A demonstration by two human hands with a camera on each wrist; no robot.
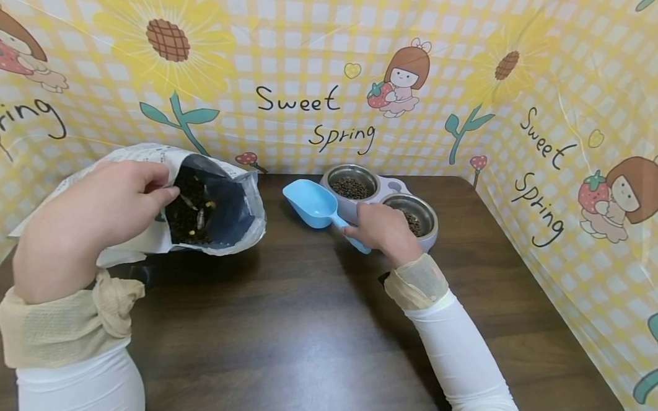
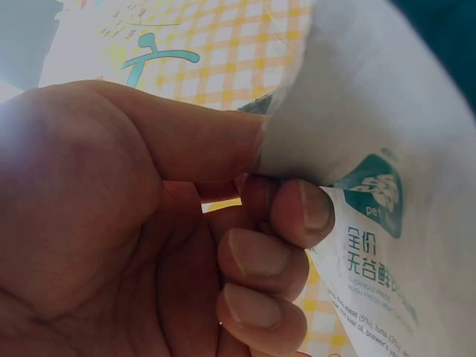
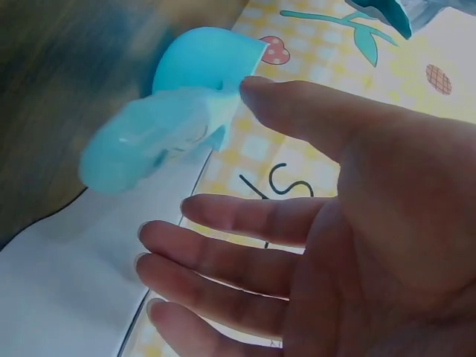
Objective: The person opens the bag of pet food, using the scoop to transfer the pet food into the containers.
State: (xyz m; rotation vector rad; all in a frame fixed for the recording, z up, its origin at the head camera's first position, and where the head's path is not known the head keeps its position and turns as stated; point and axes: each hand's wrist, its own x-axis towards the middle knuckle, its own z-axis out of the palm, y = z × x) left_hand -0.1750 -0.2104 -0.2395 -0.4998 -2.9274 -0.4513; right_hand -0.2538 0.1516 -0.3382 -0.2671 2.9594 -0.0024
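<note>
My left hand (image 1: 102, 203) pinches the rim of a white pet food bag (image 2: 372, 245) between thumb and fingers. The bag lies tilted with its mouth facing right, and dark kibble with a few yellow bits (image 1: 191, 214) shows inside the silvery lining. A light blue scoop (image 1: 311, 203) rests at the left front of a double pet bowl (image 1: 393, 185), its handle pointing toward me. My right hand (image 3: 357, 216) has its fingers extended and spread, the thumb tip right at the scoop's handle (image 3: 141, 141). In the head view this hand partly covers the near bowl.
Brown kibble lies in both steel bowls, the far one (image 1: 352, 185) and the near one (image 1: 414, 221). The dark wooden table (image 1: 277, 339) ends at a patterned yellow cloth (image 1: 292, 61) that rises behind it and along its right side.
</note>
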